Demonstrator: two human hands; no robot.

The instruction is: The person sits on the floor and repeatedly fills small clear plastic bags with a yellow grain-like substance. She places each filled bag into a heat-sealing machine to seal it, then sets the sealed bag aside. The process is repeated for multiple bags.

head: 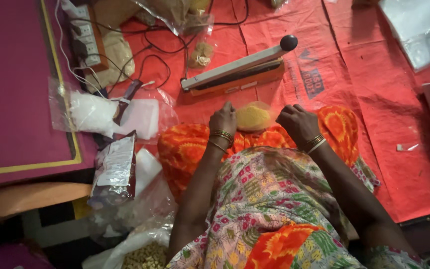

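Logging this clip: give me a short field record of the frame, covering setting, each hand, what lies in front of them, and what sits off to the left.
setting: person seated on a red mat, seen from above
left hand: fingers on the near edge of a small clear pouch of yellow powder
right hand: curled at the pouch's other side; grip unclear
ahead: heat sealer with black knob, arm raised
left side: power strip, clear bag of white grains, silver packet
near left: bag of pale nuts
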